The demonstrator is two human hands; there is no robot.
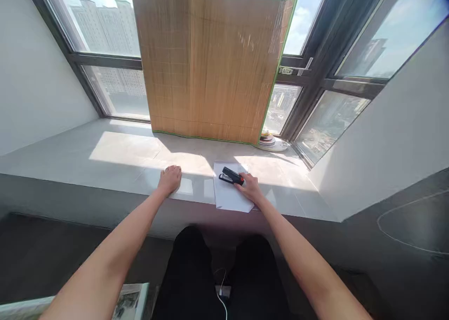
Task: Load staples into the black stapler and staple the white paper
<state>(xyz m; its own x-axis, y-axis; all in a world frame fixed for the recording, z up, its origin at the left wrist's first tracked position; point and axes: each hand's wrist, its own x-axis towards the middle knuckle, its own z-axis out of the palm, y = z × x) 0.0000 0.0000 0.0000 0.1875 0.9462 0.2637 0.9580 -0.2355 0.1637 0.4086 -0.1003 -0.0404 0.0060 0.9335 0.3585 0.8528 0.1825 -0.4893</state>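
A black stapler [231, 176] with a red spot near its back end lies over white paper sheets [229, 198] on the window sill. My right hand [249, 187] is closed around the stapler's back end, and its front end points left. The stapler's jaws stand apart at the front, with no paper visible between them. To the left of the paper, my left hand [170, 179] rests on the sill [140, 147] with its fingers curled in. Nothing shows in that hand, and it is apart from the paper.
A bamboo mat [217, 72] with green edging stands upright against the window. Behind its lower right corner sits a small stack of round items [268, 140]. A white cable [221, 296] hangs between my legs. A framed picture [131, 301] is at lower left.
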